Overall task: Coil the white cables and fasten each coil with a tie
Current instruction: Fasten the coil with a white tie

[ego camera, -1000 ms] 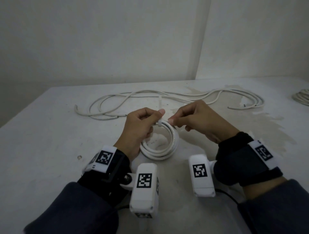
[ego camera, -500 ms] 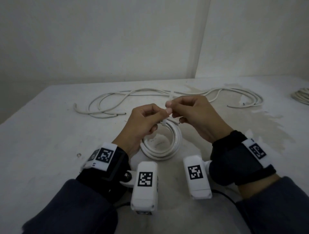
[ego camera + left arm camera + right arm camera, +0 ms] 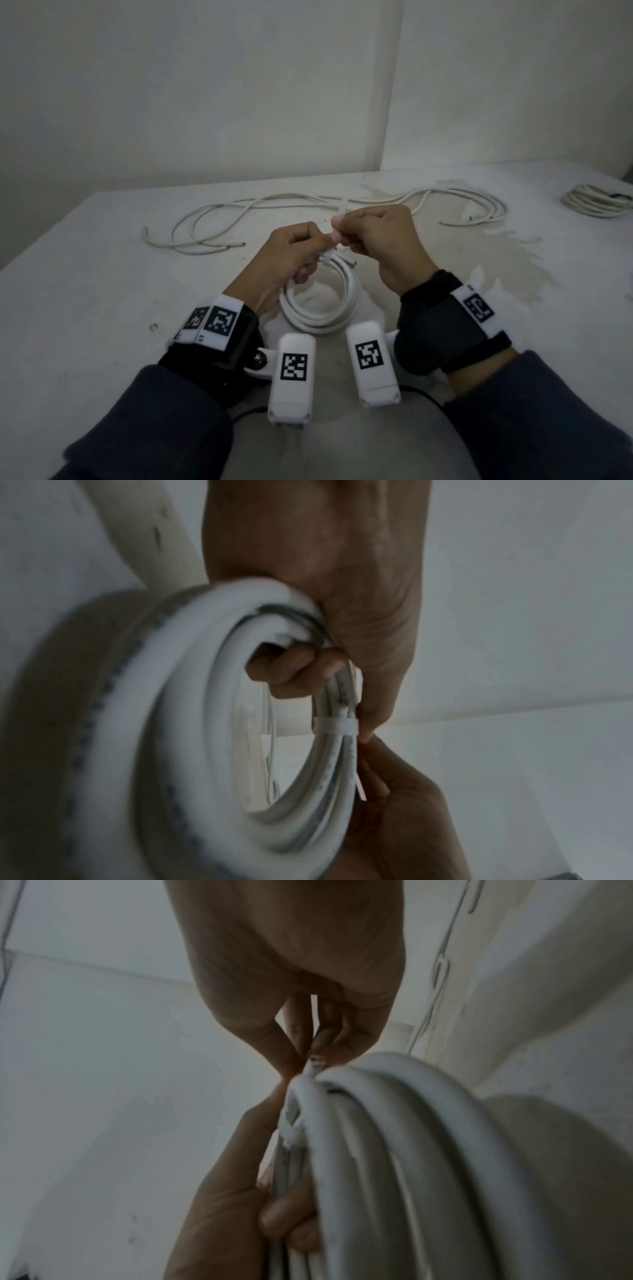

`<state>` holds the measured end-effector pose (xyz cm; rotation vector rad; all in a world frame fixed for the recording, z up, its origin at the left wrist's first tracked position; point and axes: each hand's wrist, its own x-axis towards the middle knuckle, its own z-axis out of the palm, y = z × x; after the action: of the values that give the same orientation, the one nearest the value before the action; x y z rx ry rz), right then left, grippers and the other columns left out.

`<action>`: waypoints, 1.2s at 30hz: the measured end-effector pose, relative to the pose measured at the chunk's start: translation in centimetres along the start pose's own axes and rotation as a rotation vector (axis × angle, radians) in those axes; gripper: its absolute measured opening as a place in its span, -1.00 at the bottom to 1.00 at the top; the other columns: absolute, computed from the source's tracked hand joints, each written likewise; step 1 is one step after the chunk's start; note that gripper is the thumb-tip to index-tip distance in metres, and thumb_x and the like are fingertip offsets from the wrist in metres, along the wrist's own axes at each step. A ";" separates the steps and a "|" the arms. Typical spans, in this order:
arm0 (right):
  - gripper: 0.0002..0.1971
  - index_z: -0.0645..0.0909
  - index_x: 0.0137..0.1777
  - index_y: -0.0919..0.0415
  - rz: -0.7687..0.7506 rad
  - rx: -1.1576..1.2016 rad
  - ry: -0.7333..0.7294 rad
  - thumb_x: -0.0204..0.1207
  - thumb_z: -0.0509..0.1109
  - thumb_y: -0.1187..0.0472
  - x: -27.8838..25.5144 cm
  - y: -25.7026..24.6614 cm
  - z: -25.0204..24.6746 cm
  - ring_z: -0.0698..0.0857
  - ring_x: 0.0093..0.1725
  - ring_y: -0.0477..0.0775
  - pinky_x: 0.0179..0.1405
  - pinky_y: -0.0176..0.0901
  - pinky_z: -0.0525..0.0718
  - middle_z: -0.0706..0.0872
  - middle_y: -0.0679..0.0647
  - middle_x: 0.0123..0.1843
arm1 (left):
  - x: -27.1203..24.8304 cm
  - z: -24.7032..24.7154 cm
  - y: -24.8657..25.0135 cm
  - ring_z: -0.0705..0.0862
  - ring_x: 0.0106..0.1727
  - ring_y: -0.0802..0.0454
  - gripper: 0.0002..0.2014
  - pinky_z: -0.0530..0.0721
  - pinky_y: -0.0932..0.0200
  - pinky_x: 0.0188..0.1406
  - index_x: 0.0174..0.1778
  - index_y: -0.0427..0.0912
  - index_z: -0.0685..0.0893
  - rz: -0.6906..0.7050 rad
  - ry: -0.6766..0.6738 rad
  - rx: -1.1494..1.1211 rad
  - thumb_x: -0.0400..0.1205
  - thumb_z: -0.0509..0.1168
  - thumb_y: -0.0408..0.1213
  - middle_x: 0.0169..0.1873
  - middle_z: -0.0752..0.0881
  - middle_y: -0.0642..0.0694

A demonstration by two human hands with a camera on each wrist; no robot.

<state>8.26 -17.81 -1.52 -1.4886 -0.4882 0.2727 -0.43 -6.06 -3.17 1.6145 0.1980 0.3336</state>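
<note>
Coil [image 3: 322,301]: left hand [image 3: 284,260] is gripping it, fingers curling through.
Tie [image 3: 337,725]: wrapping the coil; right hand [image 3: 380,246] is pinching its tail.
Loose cable [image 3: 308,216]: lying on the counter [image 3: 85,308].

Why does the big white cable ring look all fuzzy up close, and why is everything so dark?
Head view: dim, greyish light, yet the coil and both hands look fairly sharp. Left wrist view: the coil's near loops are blurred because they sit very close to the lens; the tie farther off is clearer. Right wrist view: murky, the coil soft.
</note>
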 end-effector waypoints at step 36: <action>-0.85 0.59 -0.20 0.36 0.407 -0.146 0.581 0.40 0.55 0.40 12.1 0.2 -33.9 0.67 -0.41 0.09 -0.60 -0.21 0.72 0.67 0.25 -0.29 | 20.7 22.5 -0.9 0.65 0.13 -0.09 -0.70 0.56 0.17 0.09 0.20 -0.14 0.65 -0.062 -0.243 0.770 0.63 0.32 -0.08 0.07 0.68 -0.11</action>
<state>34.79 -42.05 -0.34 -1.7149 0.2692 0.1107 26.57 -20.43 -3.15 2.3829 0.2016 -0.0052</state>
